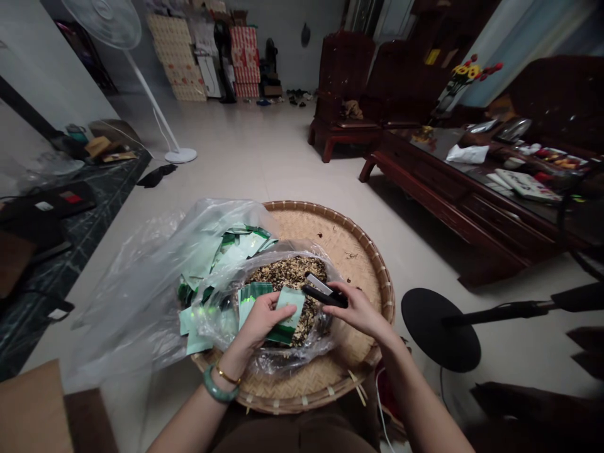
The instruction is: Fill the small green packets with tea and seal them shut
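Note:
My left hand (264, 321) pinches a small light-and-dark-green packet (291, 307) between thumb and fingers. In my right hand (356, 305) is a black two-jawed hand tool (330, 299) with a pale inner strip. Its jaws are apart, their tips close to the packet's upper right edge. Below both hands, a clear plastic bag (278, 362) lies open around a heap of dry, brown-and-tan loose material (287, 269). Another green packet (248, 301) rests on the heap, left of the held one. Farther left, many green packets (240, 248) fill a larger clear bag (189, 233).
A round woven bamboo tray (340, 226) carries the bags. To its right stands a black round base (441, 330) with a pole. Beyond are a dark wooden table (453, 207), a white fan (182, 155) and stacked boxes (245, 53). Cardboard (31, 409) lies at lower left.

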The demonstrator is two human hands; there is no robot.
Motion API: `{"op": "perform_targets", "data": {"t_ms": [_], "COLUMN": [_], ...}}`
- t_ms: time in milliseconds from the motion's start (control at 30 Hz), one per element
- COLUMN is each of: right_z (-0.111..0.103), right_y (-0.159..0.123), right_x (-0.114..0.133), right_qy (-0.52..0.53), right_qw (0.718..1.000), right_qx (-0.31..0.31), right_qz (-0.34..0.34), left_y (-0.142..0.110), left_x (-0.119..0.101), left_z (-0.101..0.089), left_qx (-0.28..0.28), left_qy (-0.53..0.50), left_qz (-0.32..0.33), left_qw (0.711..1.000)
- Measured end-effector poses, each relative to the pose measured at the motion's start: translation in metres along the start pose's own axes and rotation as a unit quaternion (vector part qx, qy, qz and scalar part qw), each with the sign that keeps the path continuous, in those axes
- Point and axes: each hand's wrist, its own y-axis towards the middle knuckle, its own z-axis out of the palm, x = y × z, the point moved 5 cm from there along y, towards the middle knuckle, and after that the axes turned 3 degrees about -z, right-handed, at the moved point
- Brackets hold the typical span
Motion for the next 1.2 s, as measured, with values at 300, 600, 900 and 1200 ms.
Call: {"op": "perform_targets", "data": {"t_ms": [300, 600, 900, 1200], "right_z": [0.018, 0.056, 0.043, 0.031], "right_y": [-0.010, 0.017, 0.015, 0.085], "right_x": [-0.006, 0.038, 0.023, 0.082], "right_qy": [-0.074, 0.181, 0.314, 0.487], "right_qw": [0.997, 0.978, 0.946, 0.871], "right_qx": [0.037, -0.099, -0.063, -0.064], "right_qz": [-0.005, -0.036, 0.043, -0.019], "left_y": [0.003, 0.001, -0.005, -0.009], "left_x": [0.001, -0.002, -0.001, -0.013], "left_z": [-0.006, -0.004, -0.003, -0.031], "left_qx": [-0.078, -0.051, -0.011, -0.135], "left_qy": [0.001, 0.072, -0.035, 0.313], "left_qz": [0.043, 0.073, -0.003, 0.173], "left_qw": [0.996, 0.993, 0.999, 0.924]}}
